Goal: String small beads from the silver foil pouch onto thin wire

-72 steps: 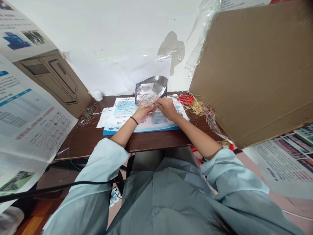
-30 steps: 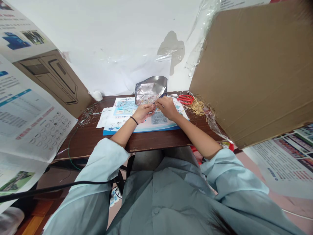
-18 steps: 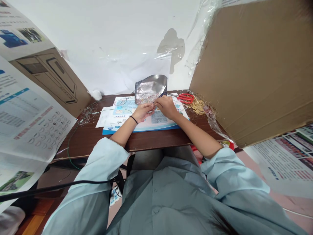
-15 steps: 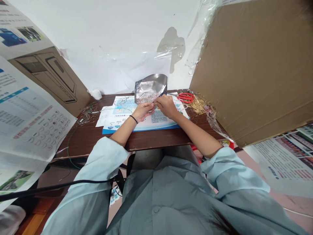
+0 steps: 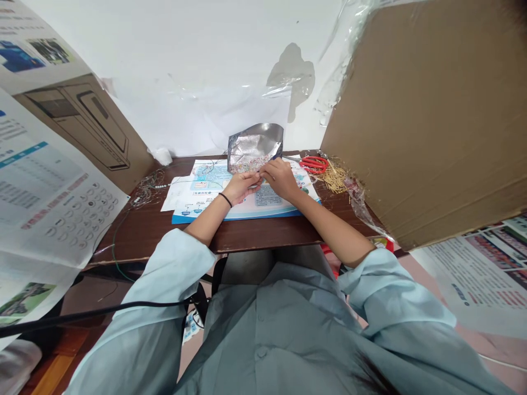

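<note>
My left hand (image 5: 244, 187) and my right hand (image 5: 280, 176) meet fingertip to fingertip over printed sheets (image 5: 230, 211). The fingers of both are pinched together; whatever lies between them is too small to make out. Just behind them stands an open silver-lined pouch (image 5: 257, 151) with small multicoloured beads (image 5: 245, 164) in its bottom. A thin green cord (image 5: 114, 241) hangs over the table's front edge at the left, and a thin line with a few white beads (image 5: 161, 186) runs from there toward my left hand.
Red-handled scissors (image 5: 313, 164) lie right of the pouch, beside a heap of thin yellowish sticks (image 5: 334, 178) and crumpled clear plastic (image 5: 362, 206). Tangled clear thread (image 5: 146, 189) is at the left. Cardboard panels (image 5: 424, 120) flank the brown table (image 5: 263, 237).
Both hands stay nearly in place, with only slight movement of the right fingers. The whole view has shifted a little.
</note>
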Demonstrator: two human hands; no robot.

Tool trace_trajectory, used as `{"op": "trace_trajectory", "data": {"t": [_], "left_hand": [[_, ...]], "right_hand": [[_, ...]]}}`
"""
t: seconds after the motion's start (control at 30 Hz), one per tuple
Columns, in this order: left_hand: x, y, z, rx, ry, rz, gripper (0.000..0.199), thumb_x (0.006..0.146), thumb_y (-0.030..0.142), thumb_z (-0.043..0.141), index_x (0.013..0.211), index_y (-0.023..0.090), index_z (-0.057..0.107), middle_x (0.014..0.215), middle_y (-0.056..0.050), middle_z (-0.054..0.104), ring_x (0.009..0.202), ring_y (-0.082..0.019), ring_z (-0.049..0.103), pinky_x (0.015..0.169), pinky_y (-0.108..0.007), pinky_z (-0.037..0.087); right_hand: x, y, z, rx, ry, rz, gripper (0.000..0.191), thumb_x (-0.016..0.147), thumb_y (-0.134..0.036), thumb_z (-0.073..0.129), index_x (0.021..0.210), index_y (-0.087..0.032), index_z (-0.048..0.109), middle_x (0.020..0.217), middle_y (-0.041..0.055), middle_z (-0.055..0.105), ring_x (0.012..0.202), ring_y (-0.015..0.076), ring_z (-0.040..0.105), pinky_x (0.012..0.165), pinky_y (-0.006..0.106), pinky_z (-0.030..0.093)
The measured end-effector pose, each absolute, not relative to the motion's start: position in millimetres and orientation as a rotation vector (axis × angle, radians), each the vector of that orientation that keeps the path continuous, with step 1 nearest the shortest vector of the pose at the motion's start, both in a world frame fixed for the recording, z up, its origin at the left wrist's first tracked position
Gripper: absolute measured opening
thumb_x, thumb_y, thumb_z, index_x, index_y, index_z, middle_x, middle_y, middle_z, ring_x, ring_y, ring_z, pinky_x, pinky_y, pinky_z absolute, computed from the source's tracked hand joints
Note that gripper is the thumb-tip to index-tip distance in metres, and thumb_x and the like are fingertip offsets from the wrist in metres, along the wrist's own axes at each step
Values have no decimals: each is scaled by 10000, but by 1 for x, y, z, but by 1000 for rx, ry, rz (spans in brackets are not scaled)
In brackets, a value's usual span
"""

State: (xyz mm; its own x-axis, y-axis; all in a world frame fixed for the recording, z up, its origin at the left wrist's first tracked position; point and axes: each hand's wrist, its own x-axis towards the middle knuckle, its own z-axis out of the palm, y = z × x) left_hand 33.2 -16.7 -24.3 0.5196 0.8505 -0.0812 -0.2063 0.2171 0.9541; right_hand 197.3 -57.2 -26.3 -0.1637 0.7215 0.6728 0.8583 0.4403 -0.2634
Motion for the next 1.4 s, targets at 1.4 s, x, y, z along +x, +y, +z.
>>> {"op": "trace_trajectory", "data": {"t": [1.4], "left_hand": [[0, -20, 18, 716, 976, 847, 166, 790, 166, 669, 660, 152, 568, 593, 17, 502, 469, -45, 434, 383, -134, 294]], "right_hand": [[223, -49, -34, -1468, -1630, 275, 113, 846, -296, 502, 788, -243, 583, 812, 67, 644, 835, 243, 579, 823, 414, 479]]}}
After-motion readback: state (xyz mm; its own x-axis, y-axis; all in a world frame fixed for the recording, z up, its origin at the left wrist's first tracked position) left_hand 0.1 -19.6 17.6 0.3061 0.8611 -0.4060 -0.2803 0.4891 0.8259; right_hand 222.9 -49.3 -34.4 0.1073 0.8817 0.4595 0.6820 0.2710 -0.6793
